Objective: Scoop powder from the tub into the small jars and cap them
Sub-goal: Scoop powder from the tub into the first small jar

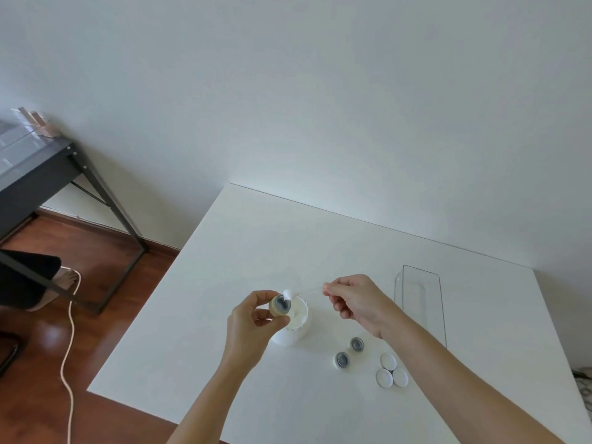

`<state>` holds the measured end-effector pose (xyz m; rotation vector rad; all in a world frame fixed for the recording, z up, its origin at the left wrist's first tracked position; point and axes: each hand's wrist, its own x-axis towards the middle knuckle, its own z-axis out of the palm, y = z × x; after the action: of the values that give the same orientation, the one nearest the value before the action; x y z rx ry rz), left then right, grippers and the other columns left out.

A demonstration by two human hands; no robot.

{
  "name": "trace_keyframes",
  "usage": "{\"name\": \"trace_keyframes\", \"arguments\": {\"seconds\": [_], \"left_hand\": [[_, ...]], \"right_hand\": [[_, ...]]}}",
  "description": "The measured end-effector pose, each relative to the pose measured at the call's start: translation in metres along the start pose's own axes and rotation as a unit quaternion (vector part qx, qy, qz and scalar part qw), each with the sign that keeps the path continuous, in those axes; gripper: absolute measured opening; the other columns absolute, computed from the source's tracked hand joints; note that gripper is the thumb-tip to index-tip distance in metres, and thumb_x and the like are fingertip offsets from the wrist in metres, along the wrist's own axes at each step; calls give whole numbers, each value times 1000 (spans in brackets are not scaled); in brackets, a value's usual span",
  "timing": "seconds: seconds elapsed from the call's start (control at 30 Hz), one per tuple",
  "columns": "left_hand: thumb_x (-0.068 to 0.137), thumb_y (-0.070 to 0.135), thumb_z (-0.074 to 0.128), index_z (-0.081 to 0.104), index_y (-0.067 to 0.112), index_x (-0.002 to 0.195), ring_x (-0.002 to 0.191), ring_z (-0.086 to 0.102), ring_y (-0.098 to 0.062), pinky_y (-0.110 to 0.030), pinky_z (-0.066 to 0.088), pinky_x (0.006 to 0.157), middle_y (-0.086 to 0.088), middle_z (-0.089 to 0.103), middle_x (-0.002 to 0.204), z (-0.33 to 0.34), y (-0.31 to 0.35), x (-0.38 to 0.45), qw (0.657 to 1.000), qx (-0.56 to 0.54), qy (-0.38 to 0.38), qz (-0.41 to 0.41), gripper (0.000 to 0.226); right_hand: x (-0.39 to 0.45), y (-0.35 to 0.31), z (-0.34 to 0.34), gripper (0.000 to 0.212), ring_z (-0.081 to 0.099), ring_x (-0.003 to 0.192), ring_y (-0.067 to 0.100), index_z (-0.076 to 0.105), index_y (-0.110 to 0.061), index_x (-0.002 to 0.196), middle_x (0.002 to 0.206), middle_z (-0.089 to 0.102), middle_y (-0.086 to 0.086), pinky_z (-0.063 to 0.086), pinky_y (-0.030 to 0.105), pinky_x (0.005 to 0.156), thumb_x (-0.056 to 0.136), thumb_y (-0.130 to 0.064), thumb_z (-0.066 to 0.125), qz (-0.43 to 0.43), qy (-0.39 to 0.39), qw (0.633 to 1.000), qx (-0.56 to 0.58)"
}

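The white table (262, 238) carries the tub (293, 334), two open jars (342, 360), three caps (388, 362) and a clear tray (423, 302)

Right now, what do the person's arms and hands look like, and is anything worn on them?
The left hand and the right hand are bare: no gloves, and no rings, watch or bracelet visible. Both forearms are uncovered as far as the frame shows, with no sleeve in view.
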<state>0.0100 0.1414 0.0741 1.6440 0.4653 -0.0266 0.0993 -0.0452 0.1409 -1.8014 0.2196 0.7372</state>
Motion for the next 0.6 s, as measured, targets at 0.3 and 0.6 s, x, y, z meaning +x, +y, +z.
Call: {"name": "trace_keyframes", "arguments": {"seconds": [0.3, 0.6], "left_hand": [[75, 0, 81, 71, 26, 97, 78, 74, -13, -21, 55, 70, 11, 78, 94, 4, 7, -5, 1000, -26, -10, 5, 36], [75, 4, 84, 71, 21, 100, 79, 75, -14, -19, 55, 68, 5, 79, 90, 5, 7, -2, 999, -47, 3, -4, 32]], "right_hand": [[-12, 2, 12, 25, 38, 46, 3, 60, -5, 67, 52, 47, -7, 33, 17, 50, 88, -19, 61, -132, 112, 972, -157], [-40, 11, 16, 11, 48, 60, 19, 68, -12, 77, 68, 54, 0, 43, 27, 55, 81, -2, 66, -532, 149, 685, -474]]}}
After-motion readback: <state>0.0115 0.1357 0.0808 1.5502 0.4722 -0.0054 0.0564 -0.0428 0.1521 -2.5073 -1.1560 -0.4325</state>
